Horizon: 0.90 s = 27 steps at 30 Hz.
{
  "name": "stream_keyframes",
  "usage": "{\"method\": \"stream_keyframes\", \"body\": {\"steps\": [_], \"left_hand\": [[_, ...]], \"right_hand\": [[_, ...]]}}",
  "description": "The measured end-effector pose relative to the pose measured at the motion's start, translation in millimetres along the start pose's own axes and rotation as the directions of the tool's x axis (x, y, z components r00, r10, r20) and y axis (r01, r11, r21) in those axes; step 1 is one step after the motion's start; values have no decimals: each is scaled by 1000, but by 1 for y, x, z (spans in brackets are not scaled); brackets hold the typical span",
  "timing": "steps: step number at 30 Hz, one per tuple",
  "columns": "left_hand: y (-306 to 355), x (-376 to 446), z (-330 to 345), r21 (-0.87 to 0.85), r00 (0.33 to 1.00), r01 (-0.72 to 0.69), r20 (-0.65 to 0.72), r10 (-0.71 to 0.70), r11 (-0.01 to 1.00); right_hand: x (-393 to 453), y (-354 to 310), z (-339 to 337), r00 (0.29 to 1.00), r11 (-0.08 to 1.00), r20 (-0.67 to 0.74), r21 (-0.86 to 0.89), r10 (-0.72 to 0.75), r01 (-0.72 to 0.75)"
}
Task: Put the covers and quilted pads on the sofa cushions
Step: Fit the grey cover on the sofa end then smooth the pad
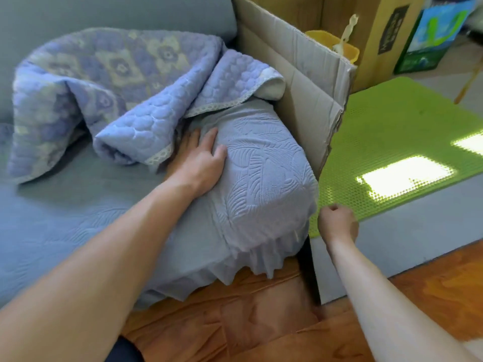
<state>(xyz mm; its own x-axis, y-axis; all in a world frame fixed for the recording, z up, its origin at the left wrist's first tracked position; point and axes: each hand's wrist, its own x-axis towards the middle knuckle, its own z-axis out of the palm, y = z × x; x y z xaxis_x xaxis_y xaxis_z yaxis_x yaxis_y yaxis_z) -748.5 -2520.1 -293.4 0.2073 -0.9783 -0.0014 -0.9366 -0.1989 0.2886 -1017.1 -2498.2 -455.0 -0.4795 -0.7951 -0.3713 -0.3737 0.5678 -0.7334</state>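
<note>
Head view, the only one.

Sofa armrest, end nearest the cardboard box: already wearing its embossed leaf-pattern cover, frilled skirt hanging off the front toward the wood floor. Same blue-grey fabric runs across the seat cushion.

Left hand: lies flat in the crease where armrest meets seat, fingers straight, grip released, holding nothing. Reads as pressing the cover into the gap so it seats tight and does not ride up.

Right hand: down at the outer lower corner of the armrest, fingers curled, apparently pinching the cover's edge; blur there, so contact is likely, not certain. Probably pulling the fabric down against the left hand's anchor.

Quilted pad: purple floral, lace-trimmed, heaped and partly folded over the seat back and the rear of the armrest. Not yet spread; looks parked out of the way while the cover is fitted.

Green mat lies beyond the box, sunlit.

Judgement: cover stage nearly done here; pad to follow.
</note>
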Motion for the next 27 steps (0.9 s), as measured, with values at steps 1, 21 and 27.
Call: {"method": "stream_keyframes", "body": {"steps": [1,21,27], "left_hand": [[-3,-4,-9,-115,998,-38,41,43,993],[-267,-198,-58,-173,579,583,-596,-556,793],[-272,-240,-46,-701,125,689,-136,-983,184]], "right_hand": [[-30,-22,-14,966,981,-182,40,-182,192],[-172,-191,76,267,209,283,-221,-921,953],[-183,-187,87,282,154,340,-358,-897,921]]}}
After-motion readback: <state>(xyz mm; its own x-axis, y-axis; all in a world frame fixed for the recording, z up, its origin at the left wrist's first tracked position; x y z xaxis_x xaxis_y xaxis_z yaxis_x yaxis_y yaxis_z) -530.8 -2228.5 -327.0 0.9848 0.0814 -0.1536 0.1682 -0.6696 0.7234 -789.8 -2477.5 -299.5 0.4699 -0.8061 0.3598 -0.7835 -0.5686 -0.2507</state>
